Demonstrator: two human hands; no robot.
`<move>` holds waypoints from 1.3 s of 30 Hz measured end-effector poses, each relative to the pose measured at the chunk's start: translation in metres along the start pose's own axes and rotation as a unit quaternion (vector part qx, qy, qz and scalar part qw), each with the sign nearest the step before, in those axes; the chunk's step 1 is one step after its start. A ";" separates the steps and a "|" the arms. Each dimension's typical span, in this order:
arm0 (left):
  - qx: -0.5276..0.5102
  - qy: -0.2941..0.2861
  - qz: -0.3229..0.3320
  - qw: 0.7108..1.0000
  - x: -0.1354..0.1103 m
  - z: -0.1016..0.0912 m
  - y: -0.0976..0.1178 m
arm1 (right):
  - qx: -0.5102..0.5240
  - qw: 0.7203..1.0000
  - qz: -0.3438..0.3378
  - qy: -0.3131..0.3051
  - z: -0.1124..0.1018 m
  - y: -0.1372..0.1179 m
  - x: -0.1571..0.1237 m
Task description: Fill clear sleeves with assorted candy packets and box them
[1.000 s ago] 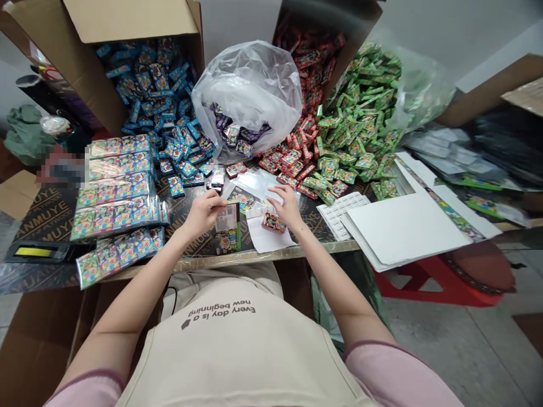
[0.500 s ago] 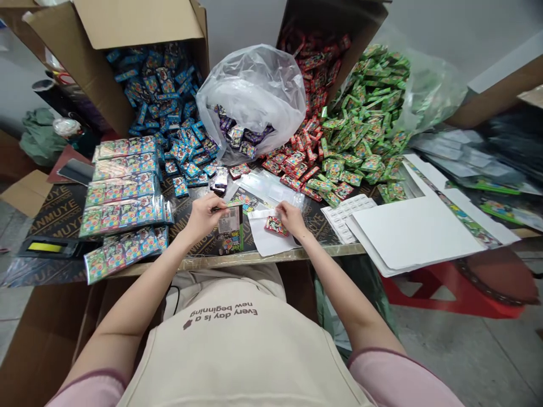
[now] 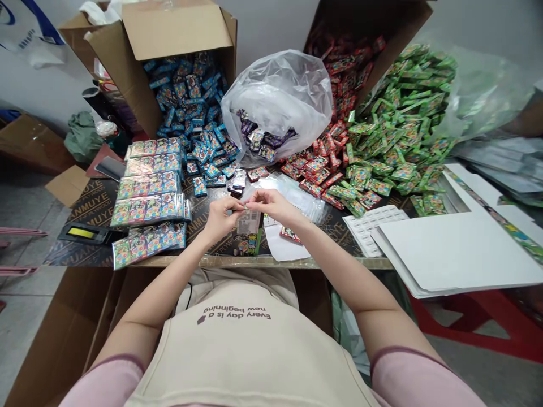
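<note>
My left hand (image 3: 224, 219) is closed in a pinch on the top edge of a dark printed card (image 3: 244, 244) with a green side edge. Fingertips of my right hand (image 3: 271, 204) meet it at that same edge, also pinched; the exact spot they grip is partly hidden. The card hangs just above the table's front edge. Partly behind my right wrist, a small red packet (image 3: 289, 234) lies on a white sheet (image 3: 282, 250). Flat clear plastic bags (image 3: 292, 191) lie beyond my hands.
Stacked wrapped packs (image 3: 146, 186) stand left, near a yellow-and-black tool (image 3: 85, 232). Behind are piles of blue packets (image 3: 186, 90), red packets (image 3: 335, 147) and green packets (image 3: 399, 124), plus a plastic bag (image 3: 275, 79) with purple ones. White cards (image 3: 458, 249) and sticker sheets (image 3: 373, 223) lie right.
My right hand has let go of the red packet, leaving it on the white sheet, and moved left to the card's top edge beside my left hand. The view has shifted left.
</note>
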State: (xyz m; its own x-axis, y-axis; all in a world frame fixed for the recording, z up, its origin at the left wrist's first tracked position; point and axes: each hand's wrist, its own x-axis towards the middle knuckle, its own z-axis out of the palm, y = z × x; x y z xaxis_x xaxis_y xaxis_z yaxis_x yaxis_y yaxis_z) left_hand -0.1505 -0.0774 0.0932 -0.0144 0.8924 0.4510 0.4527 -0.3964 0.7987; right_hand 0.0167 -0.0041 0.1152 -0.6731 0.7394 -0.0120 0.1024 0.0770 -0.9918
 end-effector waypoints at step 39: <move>0.313 -0.484 0.031 0.817 -0.003 0.026 -0.060 | -0.514 0.854 -0.033 0.069 -0.022 0.143 -0.052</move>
State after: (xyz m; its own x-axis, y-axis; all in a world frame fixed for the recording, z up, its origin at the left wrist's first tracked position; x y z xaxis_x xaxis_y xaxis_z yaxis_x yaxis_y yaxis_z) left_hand -0.1545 -0.0509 0.0335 0.5992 0.7481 -0.2853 0.7979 -0.5288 0.2893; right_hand 0.0824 -0.0166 -0.0235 -0.6159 0.7778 0.1253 0.7050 0.6152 -0.3529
